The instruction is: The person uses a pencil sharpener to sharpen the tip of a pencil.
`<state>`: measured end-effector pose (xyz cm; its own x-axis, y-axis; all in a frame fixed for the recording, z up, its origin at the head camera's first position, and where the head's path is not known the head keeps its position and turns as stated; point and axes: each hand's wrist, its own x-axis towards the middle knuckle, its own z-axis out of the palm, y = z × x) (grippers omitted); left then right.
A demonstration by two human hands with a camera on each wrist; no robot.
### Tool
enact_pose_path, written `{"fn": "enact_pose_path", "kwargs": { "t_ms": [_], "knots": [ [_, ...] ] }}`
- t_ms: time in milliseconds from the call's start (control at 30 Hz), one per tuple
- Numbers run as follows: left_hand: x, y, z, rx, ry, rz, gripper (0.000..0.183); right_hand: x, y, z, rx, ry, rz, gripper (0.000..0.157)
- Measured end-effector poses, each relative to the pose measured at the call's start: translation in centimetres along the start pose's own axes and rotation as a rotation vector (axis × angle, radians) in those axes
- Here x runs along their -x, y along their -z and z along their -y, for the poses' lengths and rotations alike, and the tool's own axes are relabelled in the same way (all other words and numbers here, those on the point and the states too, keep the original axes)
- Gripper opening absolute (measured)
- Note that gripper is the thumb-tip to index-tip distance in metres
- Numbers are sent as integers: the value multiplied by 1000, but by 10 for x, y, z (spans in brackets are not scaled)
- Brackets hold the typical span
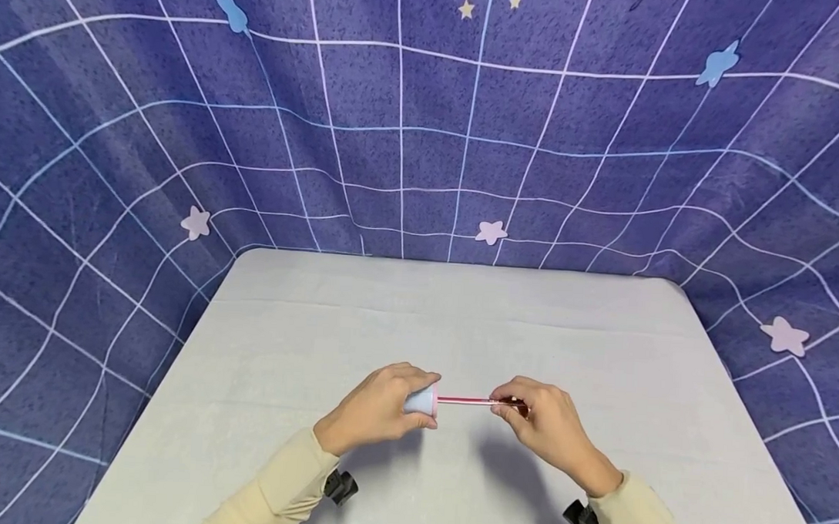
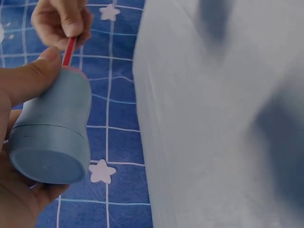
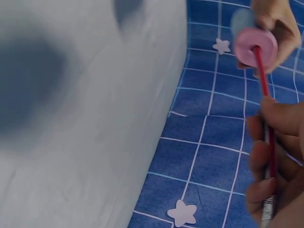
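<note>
Head view first: the left hand point(image 1: 383, 403) has its thumb and fingers wrapped round a pale blue canister point(image 1: 418, 401), a smooth little tube with a pink end point(image 1: 435, 400). The right hand point(image 1: 549, 421) pinches a thin, glossy red stick point(image 1: 462, 401), which runs straight into that pink end. Both are held up over the desk point(image 1: 459, 317), about midway between its left and right edges and well short of the back edge. Desk's got a pale, faintly creased cloth look, and past its back edge hangs a purple-blue curtain point(image 1: 432, 93) with wavy grid lines and stars.

Left wrist view: canister's matte and waisted, with a thin seam round it and a flat round base point(image 2: 47, 165) facing us. Left hand grips it from the side.

Right wrist view: the pink end is a round disc, stick going into its hole. Right hand's fingers curl round the stick, with a ribbed silvery band point(image 3: 267, 209) lower down.
</note>
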<state>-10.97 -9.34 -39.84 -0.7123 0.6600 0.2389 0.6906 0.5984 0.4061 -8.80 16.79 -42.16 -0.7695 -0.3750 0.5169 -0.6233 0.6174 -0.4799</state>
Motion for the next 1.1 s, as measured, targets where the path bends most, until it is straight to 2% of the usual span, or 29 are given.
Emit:
{"fn": "enact_pose_path", "kwargs": {
  "t_ms": [67,200,300,400,500,600,667,767,900,967,1100],
  "knots": [
    [-1,2,2,32,13,4,55,1,-1,-2,23,82,-52,22],
    [-4,6,6,107,29,17,52,0,-4,-5,75,256,-182,4],
    [-5,9,7,155,45,35,51,-2,-6,-6,142,344,-278,26],
    [-6,11,6,189,69,42,50,-5,-7,-7,199,408,-349,28],
    [-6,11,1,201,81,28,50,-6,-7,-7,191,437,-363,29],
    [-5,9,-4,155,69,4,52,-4,-6,-8,145,430,-329,29],
    [-3,5,-7,111,61,-5,53,-2,-4,-8,98,402,-266,29],
    [0,-2,-9,63,48,-8,54,2,1,-9,7,312,-131,27],
    [3,-8,-11,49,34,-7,56,5,9,-11,-83,193,12,12],
    [3,-8,-12,41,30,-7,57,5,11,-11,-95,158,43,1],
    [0,-2,-11,30,27,-16,57,6,7,-11,-74,143,0,16]
  ]
}}
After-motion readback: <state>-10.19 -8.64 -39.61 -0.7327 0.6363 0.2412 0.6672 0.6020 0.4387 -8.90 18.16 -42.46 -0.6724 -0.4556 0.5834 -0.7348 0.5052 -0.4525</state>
